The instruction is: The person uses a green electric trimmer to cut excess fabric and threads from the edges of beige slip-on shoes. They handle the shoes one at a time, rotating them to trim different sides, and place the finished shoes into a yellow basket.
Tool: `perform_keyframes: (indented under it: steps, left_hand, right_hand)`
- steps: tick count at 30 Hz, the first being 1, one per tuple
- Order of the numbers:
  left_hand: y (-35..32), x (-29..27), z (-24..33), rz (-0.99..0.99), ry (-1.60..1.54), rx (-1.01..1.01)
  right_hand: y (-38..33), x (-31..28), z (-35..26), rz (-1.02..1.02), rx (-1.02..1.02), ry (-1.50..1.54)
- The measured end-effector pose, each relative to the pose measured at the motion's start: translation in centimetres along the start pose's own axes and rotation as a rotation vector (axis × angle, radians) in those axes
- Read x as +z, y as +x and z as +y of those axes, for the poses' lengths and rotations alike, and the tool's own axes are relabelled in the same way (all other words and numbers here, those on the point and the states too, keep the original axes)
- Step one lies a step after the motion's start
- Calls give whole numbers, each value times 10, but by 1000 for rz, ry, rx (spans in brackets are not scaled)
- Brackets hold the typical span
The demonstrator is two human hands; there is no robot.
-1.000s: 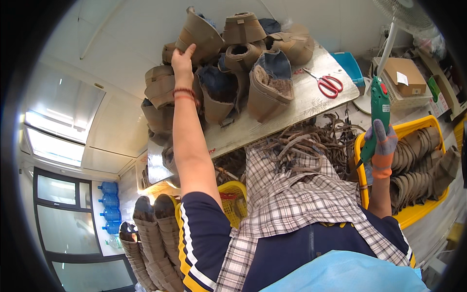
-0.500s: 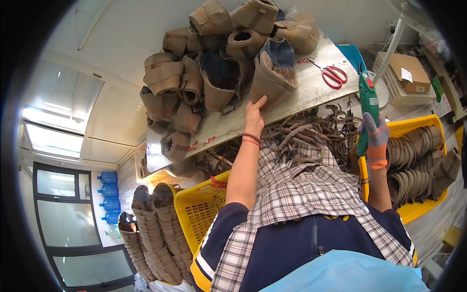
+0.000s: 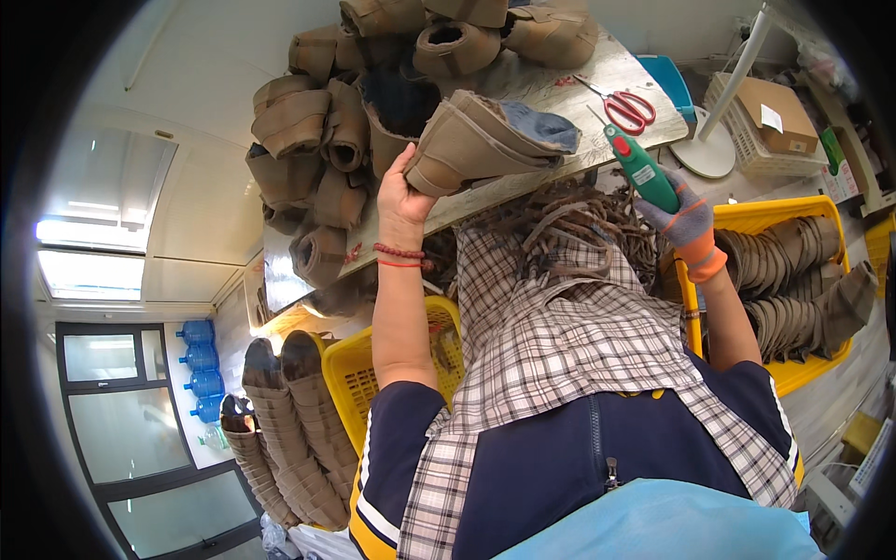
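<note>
Head: brown lined piece [image 3: 471, 145] now tipped rightward.

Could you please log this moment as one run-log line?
Left hand: holds brown blue-lined piece | Right hand: gloved, grips green handheld tool | Table: red-handled scissors, more brown pieces | Right side: yellow basket

Workshop: power tool [image 3: 644, 173], scissors [image 3: 630, 112], scrap strips [image 3: 581, 222]

Counted items comprised one green handheld tool [image 3: 644, 171], one pair of scissors [image 3: 608, 97], one cardboard box [image 3: 795, 110], one blue bin [image 3: 674, 84] and four blue water bottles [image 3: 203, 382].
</note>
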State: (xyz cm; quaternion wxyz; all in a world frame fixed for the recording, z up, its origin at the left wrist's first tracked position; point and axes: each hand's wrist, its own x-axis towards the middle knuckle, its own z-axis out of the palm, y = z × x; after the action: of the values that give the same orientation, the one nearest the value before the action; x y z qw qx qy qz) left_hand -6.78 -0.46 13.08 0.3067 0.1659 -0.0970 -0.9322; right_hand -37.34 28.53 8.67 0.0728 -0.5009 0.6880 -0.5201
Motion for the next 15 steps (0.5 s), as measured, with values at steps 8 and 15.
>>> perform_keyframes:
  steps: [8, 15]
  left_hand:
    - [-34, -11, 8, 96, -130, 29]
    - [-52, -14, 13, 165, -100, 127]
  right_hand:
    - [3, 4, -20, -78, -349, -370]
    - [1, 9, -8, 24, -539, -494]
